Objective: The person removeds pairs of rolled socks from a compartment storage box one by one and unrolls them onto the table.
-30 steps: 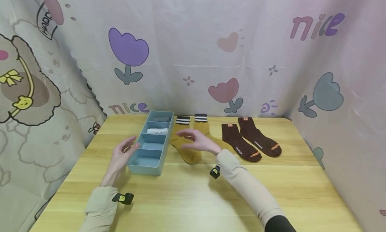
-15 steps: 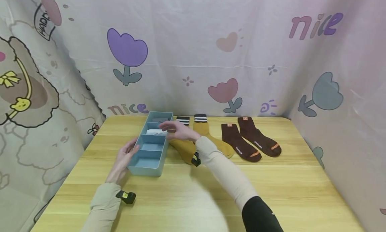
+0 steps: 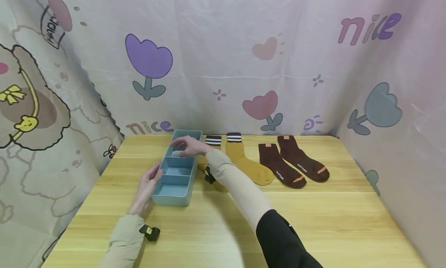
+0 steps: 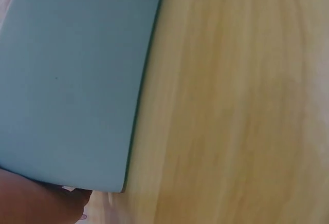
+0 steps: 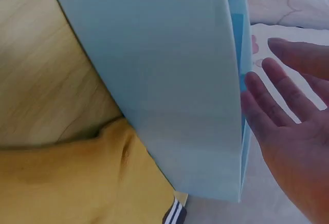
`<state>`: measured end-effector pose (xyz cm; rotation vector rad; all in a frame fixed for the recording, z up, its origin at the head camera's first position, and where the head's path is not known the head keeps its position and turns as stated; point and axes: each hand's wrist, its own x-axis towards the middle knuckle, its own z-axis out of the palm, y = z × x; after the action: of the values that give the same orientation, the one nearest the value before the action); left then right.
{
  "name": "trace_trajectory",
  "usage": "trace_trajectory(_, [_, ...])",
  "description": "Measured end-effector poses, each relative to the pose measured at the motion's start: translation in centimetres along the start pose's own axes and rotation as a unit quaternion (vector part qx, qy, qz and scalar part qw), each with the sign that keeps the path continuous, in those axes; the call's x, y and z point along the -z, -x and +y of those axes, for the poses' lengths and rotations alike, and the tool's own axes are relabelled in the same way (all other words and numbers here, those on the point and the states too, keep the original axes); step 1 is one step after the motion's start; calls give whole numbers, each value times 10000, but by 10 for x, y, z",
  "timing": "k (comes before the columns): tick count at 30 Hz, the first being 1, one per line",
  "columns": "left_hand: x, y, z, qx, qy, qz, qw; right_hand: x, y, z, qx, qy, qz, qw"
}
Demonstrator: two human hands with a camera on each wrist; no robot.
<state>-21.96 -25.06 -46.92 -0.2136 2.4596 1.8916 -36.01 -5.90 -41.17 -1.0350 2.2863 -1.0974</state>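
A long blue divided storage box stands left of the middle of the table, its compartments in one row. My left hand touches its left side, with the thumb at the rim; the left wrist view shows only part of that hand. My right hand is over the far part of the box, above a white folded cloth that it partly hides. In the right wrist view this hand has spread, relaxed fingers with nothing between them, beside the box rim. The two near compartments hold nothing.
Two mustard socks with striped cuffs lie right of the box, one partly behind the right forearm. Farther right lie two dark brown socks. A printed curtain hangs along the back and sides of the wooden table.
My right hand has moved left, from over the mustard socks to over the far part of the box. My left hand has come closer in against the box's left side.
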Motion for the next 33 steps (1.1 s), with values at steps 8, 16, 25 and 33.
trace_trajectory(8, [-7,-2,-1,-10,217,11,9998,-4,-20,7,-134,764,-111,9969])
trace_trajectory(16, [-8,-1,-3,137,234,119,9996,-3,-28,8,-245,409,-367,9982])
trace_trajectory(25, [-6,-1,-1,51,231,239,9994,0,-32,7,-239,835,-757,9933])
trace_trajectory(33, [-5,2,-1,16,249,206,9995,-3,-35,6,-198,1070,-1218,9866])
